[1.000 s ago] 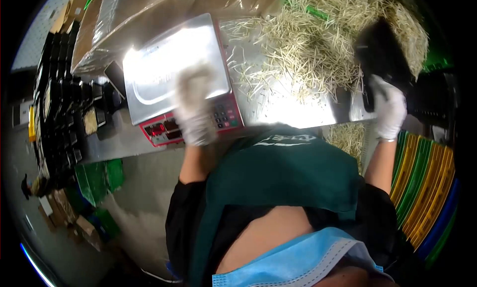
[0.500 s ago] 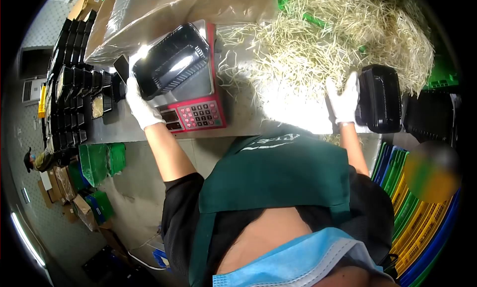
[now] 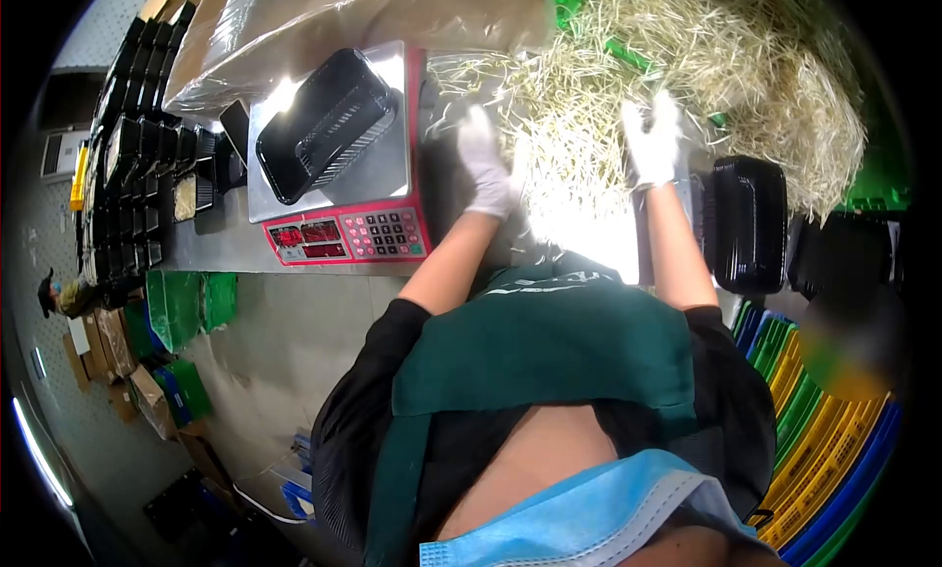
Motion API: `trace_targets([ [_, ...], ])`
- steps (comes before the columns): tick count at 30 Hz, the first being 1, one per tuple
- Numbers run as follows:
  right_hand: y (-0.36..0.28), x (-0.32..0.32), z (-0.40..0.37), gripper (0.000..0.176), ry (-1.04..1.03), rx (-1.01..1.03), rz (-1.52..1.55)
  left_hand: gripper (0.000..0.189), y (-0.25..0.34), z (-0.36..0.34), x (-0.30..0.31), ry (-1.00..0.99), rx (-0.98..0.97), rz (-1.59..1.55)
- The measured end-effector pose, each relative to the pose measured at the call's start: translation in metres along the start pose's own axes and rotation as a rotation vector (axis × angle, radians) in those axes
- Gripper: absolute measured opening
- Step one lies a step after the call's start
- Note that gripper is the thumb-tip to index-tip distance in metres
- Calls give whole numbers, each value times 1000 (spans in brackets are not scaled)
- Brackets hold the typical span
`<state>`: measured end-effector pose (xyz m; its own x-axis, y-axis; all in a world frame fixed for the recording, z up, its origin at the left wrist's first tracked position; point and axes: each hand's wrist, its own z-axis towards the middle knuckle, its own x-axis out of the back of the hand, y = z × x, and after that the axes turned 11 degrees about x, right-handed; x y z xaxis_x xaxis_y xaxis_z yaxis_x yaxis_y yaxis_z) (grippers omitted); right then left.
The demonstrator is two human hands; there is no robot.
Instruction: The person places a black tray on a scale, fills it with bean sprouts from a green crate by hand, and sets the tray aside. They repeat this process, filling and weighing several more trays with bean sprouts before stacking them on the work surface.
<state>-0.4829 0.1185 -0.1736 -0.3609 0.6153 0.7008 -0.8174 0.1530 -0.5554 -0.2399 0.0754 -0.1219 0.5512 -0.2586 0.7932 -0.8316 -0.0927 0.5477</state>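
Note:
Both my hands wear white gloves and hold nothing. My left hand [image 3: 486, 167] is over the metal table [image 3: 446, 189], right of the scale, its fingers extended and a little blurred. At the near edge of a big heap of bean sprouts [image 3: 746, 86], my right hand [image 3: 653, 143] reaches forward with fingers apart. Between the two hands lie loose sprouts in bright glare. A black plastic tray [image 3: 329, 126] rests tilted across the plate of the red scale [image 3: 343, 235], whose red display is lit.
Black trays [image 3: 751, 224] stand at the right end of the table. Stacked black trays [image 3: 128, 175] line the left side, some holding sprouts. A dark phone-like slab [image 3: 235, 126] leans by the scale. Clear plastic sheeting [image 3: 363, 18] lies behind. Coloured crates [image 3: 814, 449] are stacked lower right.
My left hand has let go of the tray on the scale and moved right toward the sprouts. My right hand has shifted slightly left and forward, away from the black trays.

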Motion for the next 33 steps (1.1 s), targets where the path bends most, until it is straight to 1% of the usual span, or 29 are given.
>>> trace_targets([
  [1,-33,1,-4,65,1,70,429,82,-12,12,-17,235,-291,29],
  [2,-55,4,-8,54,-62,154,373,76,-25,24,-32,471,-588,61],
  [3,-64,4,-2,50,-67,160,418,71,-10,32,-18,548,-580,-104],
  [4,-68,5,5,47,-72,163,461,71,-4,40,-14,687,-283,147],
  [6,-68,6,46,47,-108,354,256,72,-3,71,6,605,-16,-15],
  [7,-76,8,70,50,-250,354,248,74,-2,80,5,557,24,25],
  [8,-71,-11,84,52,-188,451,88,75,4,88,-1,583,69,178],
  [10,-64,-35,99,55,-114,554,-91,71,15,100,-7,203,-41,255],
  [12,-62,-38,91,56,-368,491,-41,61,-4,89,-47,115,-355,-85],
  [13,-76,-21,85,57,-728,268,80,59,8,70,-36,118,-386,-248],
  [14,-76,-7,56,56,-642,362,104,58,20,46,-23,117,-415,-411],
  [15,-74,0,40,54,-552,460,125,62,13,43,-27,228,-432,-526],
  [16,-87,8,53,54,-548,461,121,62,12,40,-15,129,-126,-382],
  [18,-107,33,69,54,-678,210,144,66,17,55,-15,640,-201,-13],
  [19,-106,24,88,52,-568,228,199,66,16,73,-23,706,-122,-37],
  [20,-100,4,110,50,-578,178,105,66,22,87,-21,715,-127,-45],
  [22,-93,-30,131,51,-413,487,-286,65,22,108,-21,267,-59,43],
  [23,-86,-36,125,51,-411,480,-285,61,23,107,-43,449,-196,69],
  [24,-78,-38,120,52,-495,561,-296,61,27,100,-36,445,-203,73],
  [25,-70,-40,116,53,-578,640,-309,56,35,81,-21,142,-229,-29],
  [26,-63,-37,106,52,-770,496,-178,50,36,63,-11,-166,-249,-129],
  [27,-77,-15,86,50,-940,-9,15,50,29,52,-9,-174,-252,-279],
  [28,-69,0,61,50,-917,163,101,50,30,56,-8,-174,-254,-285],
  [29,-60,7,47,50,-896,340,189,52,30,60,-8,-30,-275,-261],
  [30,-71,14,51,50,-906,340,191,53,28,62,-9,109,-289,-230],
  [31,-93,27,63,51,-845,202,172,55,25,63,-12,247,-300,-196],
  [32,-104,35,69,51,-775,67,149,55,27,69,-15,248,-294,-196],
  [33,-80,1,75,49,-559,325,31,54,33,79,-20,224,-324,40],
])
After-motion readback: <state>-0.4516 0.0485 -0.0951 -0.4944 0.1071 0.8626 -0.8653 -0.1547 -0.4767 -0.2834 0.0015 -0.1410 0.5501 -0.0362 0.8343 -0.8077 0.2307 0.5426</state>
